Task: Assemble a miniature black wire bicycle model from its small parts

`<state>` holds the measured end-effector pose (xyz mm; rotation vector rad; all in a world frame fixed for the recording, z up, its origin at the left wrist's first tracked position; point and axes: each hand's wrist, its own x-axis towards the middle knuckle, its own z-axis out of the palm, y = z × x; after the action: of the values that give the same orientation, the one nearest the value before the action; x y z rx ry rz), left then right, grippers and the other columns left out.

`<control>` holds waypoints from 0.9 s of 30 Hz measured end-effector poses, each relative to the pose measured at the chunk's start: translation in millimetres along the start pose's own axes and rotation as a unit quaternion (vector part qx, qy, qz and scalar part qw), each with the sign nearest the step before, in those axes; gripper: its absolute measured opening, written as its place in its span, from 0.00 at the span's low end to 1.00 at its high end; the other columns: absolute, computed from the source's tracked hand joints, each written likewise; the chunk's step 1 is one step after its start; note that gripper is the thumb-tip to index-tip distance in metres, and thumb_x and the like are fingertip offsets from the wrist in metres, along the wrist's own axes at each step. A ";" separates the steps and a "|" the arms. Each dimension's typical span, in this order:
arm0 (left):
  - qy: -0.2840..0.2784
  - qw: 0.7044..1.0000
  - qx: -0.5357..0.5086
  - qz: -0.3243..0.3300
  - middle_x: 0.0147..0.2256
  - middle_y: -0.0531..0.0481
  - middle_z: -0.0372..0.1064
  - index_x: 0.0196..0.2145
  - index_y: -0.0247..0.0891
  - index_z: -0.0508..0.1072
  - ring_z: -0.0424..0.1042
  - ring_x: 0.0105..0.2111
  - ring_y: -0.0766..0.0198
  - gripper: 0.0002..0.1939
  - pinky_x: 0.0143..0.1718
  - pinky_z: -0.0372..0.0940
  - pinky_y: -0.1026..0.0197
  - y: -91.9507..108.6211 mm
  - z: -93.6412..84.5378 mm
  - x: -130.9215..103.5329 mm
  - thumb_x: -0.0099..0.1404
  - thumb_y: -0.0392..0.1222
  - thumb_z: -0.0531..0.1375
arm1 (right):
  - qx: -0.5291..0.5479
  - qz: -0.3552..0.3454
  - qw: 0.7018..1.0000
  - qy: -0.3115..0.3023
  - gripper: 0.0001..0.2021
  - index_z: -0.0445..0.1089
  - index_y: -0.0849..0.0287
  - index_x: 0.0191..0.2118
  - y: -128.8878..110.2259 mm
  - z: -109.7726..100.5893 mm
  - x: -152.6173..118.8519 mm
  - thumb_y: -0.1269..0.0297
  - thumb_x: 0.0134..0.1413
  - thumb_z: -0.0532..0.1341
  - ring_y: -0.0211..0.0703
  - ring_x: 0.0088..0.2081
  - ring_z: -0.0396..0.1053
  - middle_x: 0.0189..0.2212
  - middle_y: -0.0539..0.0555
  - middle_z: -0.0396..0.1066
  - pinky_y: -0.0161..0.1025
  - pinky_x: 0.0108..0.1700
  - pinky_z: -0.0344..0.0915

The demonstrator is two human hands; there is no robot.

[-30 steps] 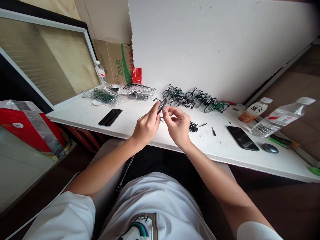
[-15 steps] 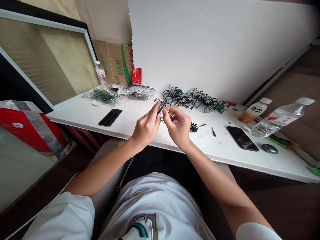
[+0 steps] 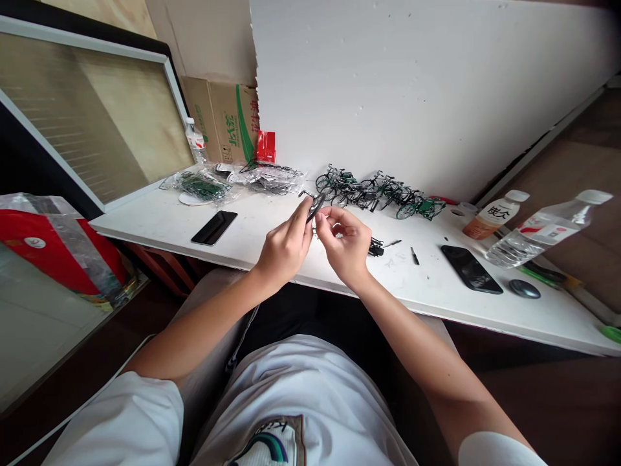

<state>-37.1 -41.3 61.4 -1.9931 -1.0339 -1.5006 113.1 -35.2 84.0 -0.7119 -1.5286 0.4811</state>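
Above the white table (image 3: 262,239), my left hand (image 3: 285,244) is closed around a small dark model bicycle part (image 3: 316,206) with a round, wheel-like outline. My right hand (image 3: 345,243) pinches at the right side of the same part, its thumb and forefinger together; whatever lies between those fingertips is too small to make out. Partly behind my right hand lie black model parts (image 3: 376,247). Small black pieces, one like a thin rod (image 3: 414,256), rest to the right of them. Several assembled model bicycles (image 3: 381,191) stand in a row at the back.
Plastic bags of parts (image 3: 204,186) lie back left, near a cardboard box (image 3: 226,123). One phone (image 3: 214,228) is left of my hands, another phone (image 3: 471,268) right. A brown drink bottle (image 3: 495,215), a water bottle (image 3: 548,230) and a dark mouse (image 3: 524,288) occupy the right side.
The dark part between my hands has turned slightly, so its round edge shows more. Both hands keep almost the same place and grip.
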 end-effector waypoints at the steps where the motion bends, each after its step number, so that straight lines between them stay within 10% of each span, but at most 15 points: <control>1: -0.005 1.000 -0.008 -0.002 0.63 0.35 0.75 0.74 0.36 0.63 0.83 0.56 0.54 0.26 0.57 0.78 0.62 -0.3 0.0 -0.4 0.83 0.41 0.52 | 0.006 0.003 1.000 -0.002 0.15 0.80 0.57 0.41 -1.3 0.2 -0.3 0.50 0.68 0.66 0.37 0.28 0.64 0.26 0.49 0.68 0.37 0.30 0.62; 27: 0.024 0.998 0.030 0.059 0.65 0.37 0.73 0.76 0.35 0.59 0.79 0.60 0.54 0.28 0.61 0.77 0.60 -6.6 2.3 -0.4 0.82 0.36 0.52 | 0.053 0.050 0.997 -0.023 0.20 0.77 0.57 0.40 -6.8 1.1 -0.4 0.42 0.68 0.65 0.38 0.28 0.62 0.26 0.49 0.65 0.37 0.29 0.62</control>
<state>-40.9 -35.6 59.7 -1.9313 -0.9148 -1.4320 111.0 -40.3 88.2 -0.7013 -1.5033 0.6535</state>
